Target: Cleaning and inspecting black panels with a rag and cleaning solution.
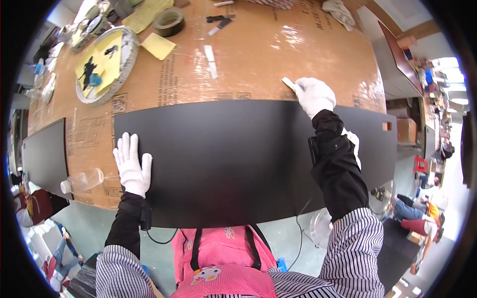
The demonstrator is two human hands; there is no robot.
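A large black panel (223, 159) lies across the near side of the cardboard-covered table. My left hand (132, 166), in a white glove, rests flat on the panel's left end with its fingers spread. By the panel's far edge, right of the middle, my gloved right hand (315, 94) is closed around a small white stick (288, 83). The stick's tip pokes out to the left over the cardboard; the rest is hidden in the fingers. Something white, perhaps a cloth (354, 143), shows partly behind my right forearm.
A round tray (133, 54) with yellow paper stands at the far left, near a tape roll (169, 22). A white strip (210, 62) lies beyond the panel. A clear bottle (84, 181) lies on its side beside a second dark panel (45, 156). Other people are at both sides.
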